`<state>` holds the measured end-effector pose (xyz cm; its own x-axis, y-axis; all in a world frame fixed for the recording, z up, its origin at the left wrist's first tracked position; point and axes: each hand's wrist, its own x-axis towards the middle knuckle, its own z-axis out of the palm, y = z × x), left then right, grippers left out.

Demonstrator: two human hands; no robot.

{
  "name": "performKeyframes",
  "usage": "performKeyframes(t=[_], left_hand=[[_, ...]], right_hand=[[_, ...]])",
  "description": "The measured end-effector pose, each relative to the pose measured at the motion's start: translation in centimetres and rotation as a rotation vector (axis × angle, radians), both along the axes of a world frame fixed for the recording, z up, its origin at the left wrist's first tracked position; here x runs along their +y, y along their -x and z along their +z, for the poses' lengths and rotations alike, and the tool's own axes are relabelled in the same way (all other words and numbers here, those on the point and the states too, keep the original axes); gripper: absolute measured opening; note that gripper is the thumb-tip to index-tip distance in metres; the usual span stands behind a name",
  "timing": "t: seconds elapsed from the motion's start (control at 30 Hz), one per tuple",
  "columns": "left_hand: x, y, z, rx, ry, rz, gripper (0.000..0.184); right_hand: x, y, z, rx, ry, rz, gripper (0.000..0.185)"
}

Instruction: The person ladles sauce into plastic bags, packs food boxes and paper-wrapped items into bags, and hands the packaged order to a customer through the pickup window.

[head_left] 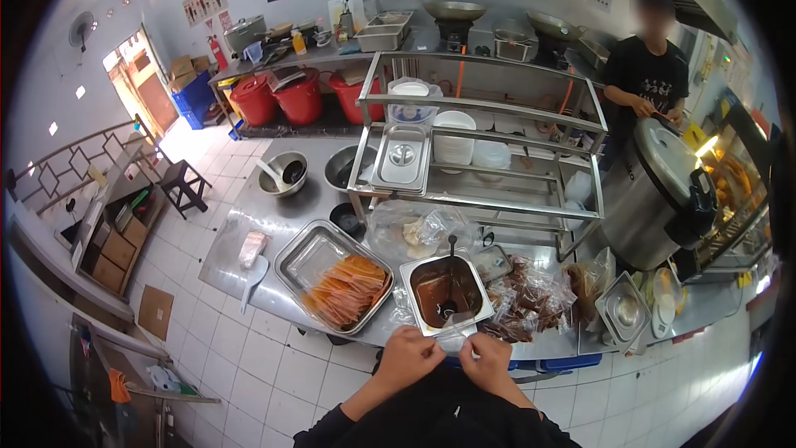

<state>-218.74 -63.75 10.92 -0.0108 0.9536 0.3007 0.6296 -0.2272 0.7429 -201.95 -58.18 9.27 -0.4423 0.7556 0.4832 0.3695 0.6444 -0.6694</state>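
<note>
The left hand (pixel 410 359) and the right hand (pixel 489 359) come close together at the near edge of the worktop (pixel 222 259), fingers curled, both pinching a small clear plastic bag (pixel 453 329). The bag spans the gap between the two hands, just ahead of the fingertips, and shows in front of the near rim of a square metal container (pixel 417 294); whether it touches that rim I cannot tell. The container sits directly beyond the hands, with brown sauce (pixel 431 290) inside and a dark-handled ladle (pixel 452 259) standing in it, the handle rising above the far rim. To the left of the container, near the left hand, a rectangular metal tray (pixel 290 264) holds a fanned pile of flat orange packets (pixel 348 289) at its near right end. To the right, a heap of filled plastic bags (pixel 531 294) with dark brown contents lies just beside the container, ahead of the right hand. Past the container, a loose clear wrapping (pixel 431 228) rests near the foot of a metal rack (pixel 481 105).
</note>
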Motion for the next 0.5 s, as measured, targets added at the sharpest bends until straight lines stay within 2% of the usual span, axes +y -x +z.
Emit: performKeyframes(t=[0.07,0.1,0.17,0.23,0.27,0.3,0.33,0.4,0.43,0.47,0.5], left_hand=[[-0.7,0.2,-0.3,0.055,-0.042,0.088,0.02],[-1.1,0.2,-0.1,0.106,0.045,0.153,0.012],[-1.1,0.3,0.7,0.155,0.133,0.221,0.014],[-0.3,0.6,1.7,0.096,-0.192,0.271,0.047],[-0.5,0.6,1.1,0.095,-0.191,0.28,0.047],[-1.0,0.7,0.0,-0.022,-0.13,0.031,0.058],[-1.4,0.9,-0.6,-0.14,-0.067,-0.215,0.071],[-1.2,-0.1,0.1,-0.126,-0.04,-0.203,0.07],[-1.2,-0.5,0.2,-0.119,0.024,-0.189,0.072],[-1.2,-0.8,0.2,-0.114,0.091,-0.179,0.074],[-1.0,-1.0,-1.6,-0.13,-0.081,-0.129,0.081]], right_hand=[[0.4,0.2,0.7,-0.111,-0.082,-0.091,0.009],[0.3,0.2,0.9,-0.186,-0.037,-0.085,0.009],[-0.1,0.6,1.0,-0.089,0.056,-0.042,0.008],[-0.7,0.9,1.0,0.007,0.146,-0.001,0.007],[-1.1,1.0,0.8,0.169,0.327,0.033,0.006],[-1.4,1.2,0.7,0.331,0.51,0.069,0.006],[-1.5,1.0,0.8,0.328,0.515,0.083,0.006],[-1.2,-0.3,1.1,0.315,0.876,0.243,0.009],[-0.5,-0.3,0.6,0.146,0.607,0.336,0.018],[-0.7,-0.3,0.4,0.144,0.614,0.342,0.018],[-0.9,-0.4,0.6,-0.024,0.467,0.333,0.022]])
